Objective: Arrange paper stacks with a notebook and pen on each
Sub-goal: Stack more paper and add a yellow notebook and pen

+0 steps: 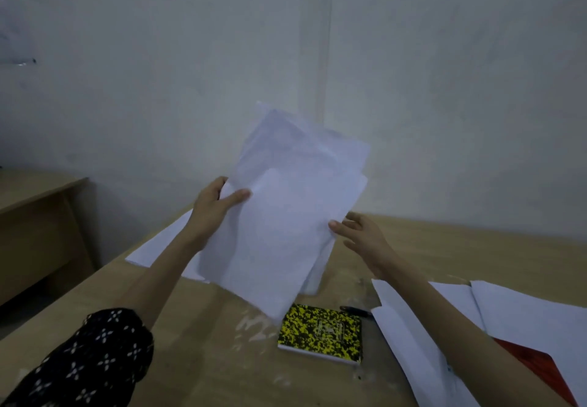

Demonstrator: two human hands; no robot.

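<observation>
My left hand (216, 203) grips a loose sheaf of white sheets (286, 216) by its left edge, thumb on the near face, fingers hidden behind. My right hand (359, 232) is spread and relaxed at the sheaf's right edge; its fingertips appear to touch the paper without closing on it. The sheaf is held in the air, tilted, above and beyond the yellow-and-black speckled notebook (320, 333), which lies flat on the wooden table (206, 359).

Findings, relative to the notebook:
- The sheets are fanned and uneven at the top, so they are not squared. With a one-sided pinch, I judge the rear sheets could slide out and scatter.
- The sheaf's lowest corner hangs just above the notebook's far-left corner. Lowering from here could catch it and shove the notebook.
- A dark pen (355, 310) lies just beyond the notebook's far-right corner, partly under the edge of the white papers (524, 321) spread to the right. A careless sweep could roll it off or bury it.
- More white sheets (158, 244) lie on the table beyond and to the left, partly hidden by my forearm. Setting down there risks mixing the stacks.
- A red item (533, 362) shows under the right-hand papers; I cannot identify it.

Assessment: the right hand should close on its edge before the sheaf is moved.
</observation>
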